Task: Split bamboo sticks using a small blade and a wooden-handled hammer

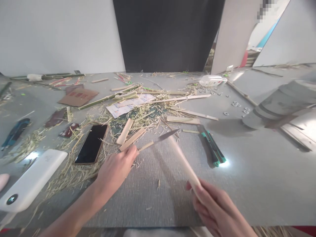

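Observation:
My left hand is closed around the pale handle of a small knife, its grey blade pointing right over the table. My right hand grips a pale bamboo stick, which slants up and left, blurred by motion. The far end of the stick is close to the knife blade; I cannot tell whether they touch. Beyond my left fingers lie two short bamboo pieces, one nearer and one farther. A green utility knife rests beyond my right hand.
A black phone and a white power bank lie at left, with a blue cutter farther out. Shavings and bamboo strips cover the middle. White rings, a plastic bottle and a grey cylinder are at right.

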`<state>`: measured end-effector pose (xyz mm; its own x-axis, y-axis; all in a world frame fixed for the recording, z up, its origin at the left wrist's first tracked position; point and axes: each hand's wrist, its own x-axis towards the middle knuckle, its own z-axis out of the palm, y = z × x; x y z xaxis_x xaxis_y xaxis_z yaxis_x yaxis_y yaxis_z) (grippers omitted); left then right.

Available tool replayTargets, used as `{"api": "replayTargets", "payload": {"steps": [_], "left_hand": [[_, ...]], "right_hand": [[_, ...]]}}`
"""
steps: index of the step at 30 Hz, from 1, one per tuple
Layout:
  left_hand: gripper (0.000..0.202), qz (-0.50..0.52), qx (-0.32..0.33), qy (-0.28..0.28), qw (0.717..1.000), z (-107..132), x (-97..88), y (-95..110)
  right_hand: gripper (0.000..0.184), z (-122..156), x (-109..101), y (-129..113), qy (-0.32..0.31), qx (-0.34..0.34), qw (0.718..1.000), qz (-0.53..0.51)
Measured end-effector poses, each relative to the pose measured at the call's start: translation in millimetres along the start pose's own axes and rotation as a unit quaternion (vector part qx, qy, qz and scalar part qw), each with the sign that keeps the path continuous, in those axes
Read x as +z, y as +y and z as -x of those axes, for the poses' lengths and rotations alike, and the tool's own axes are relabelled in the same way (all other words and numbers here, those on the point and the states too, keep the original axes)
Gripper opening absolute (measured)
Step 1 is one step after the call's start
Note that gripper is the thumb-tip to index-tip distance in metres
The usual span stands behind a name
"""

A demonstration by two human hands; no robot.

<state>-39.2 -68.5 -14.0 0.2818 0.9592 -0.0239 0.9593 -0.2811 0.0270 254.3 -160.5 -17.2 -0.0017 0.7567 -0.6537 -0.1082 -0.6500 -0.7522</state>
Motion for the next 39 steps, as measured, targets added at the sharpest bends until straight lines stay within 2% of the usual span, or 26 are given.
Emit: {"api": "replayTargets", "payload": {"steps": [2,5,9,16,24,27,28,30,32,34,37,39], "left_hand": [[0.020,0.046,0.001,0.000,0.999,-2,-6.1,4],[0.016,0.144,0.043,-0.003,0.989,-7,-19.8,16],[0.022,0.236,0.099,-0.025,0.966,-11,-35.8,36],[0.022,0.291,0.103,-0.023,0.951,-11,-42.5,45],[0.022,0.319,0.110,-0.028,0.941,-13,-40.4,46],[0.008,0.333,0.102,-0.039,0.937,-13,-41.6,46],[0.010,0.337,0.093,-0.049,0.936,-12,-41.9,45],[0.031,0.333,0.070,-0.064,0.938,-10,-41.7,41],[0.041,0.312,0.042,-0.068,0.947,-9,-40.1,34],[0.034,0.292,0.023,-0.071,0.953,-8,-37.8,29],[0.012,0.276,0.016,-0.087,0.957,-8,-35.5,24],[0.014,0.271,0.014,-0.087,0.958,-9,-34.7,23]], "right_hand": [[0.059,-4,2,-17,0.007,-0.072,0.997,-0.003],[0.048,-11,9,-51,0.007,-0.205,0.978,0.033],[0.050,-16,25,-86,0.011,-0.288,0.951,0.109],[0.043,-25,37,-104,-0.011,-0.292,0.952,0.093],[0.041,-36,48,-97,-0.052,-0.272,0.958,0.079],[0.038,-37,50,-96,-0.059,-0.272,0.958,0.068],[0.037,-37,49,-96,-0.058,-0.275,0.957,0.068],[0.035,-37,49,-95,-0.052,-0.286,0.955,0.063],[0.033,-38,48,-95,-0.042,-0.298,0.952,0.049],[0.031,-40,48,-96,-0.035,-0.302,0.952,0.032],[0.030,-43,50,-97,-0.034,-0.301,0.953,0.020],[0.031,-44,51,-97,-0.034,-0.301,0.953,0.020]]}}
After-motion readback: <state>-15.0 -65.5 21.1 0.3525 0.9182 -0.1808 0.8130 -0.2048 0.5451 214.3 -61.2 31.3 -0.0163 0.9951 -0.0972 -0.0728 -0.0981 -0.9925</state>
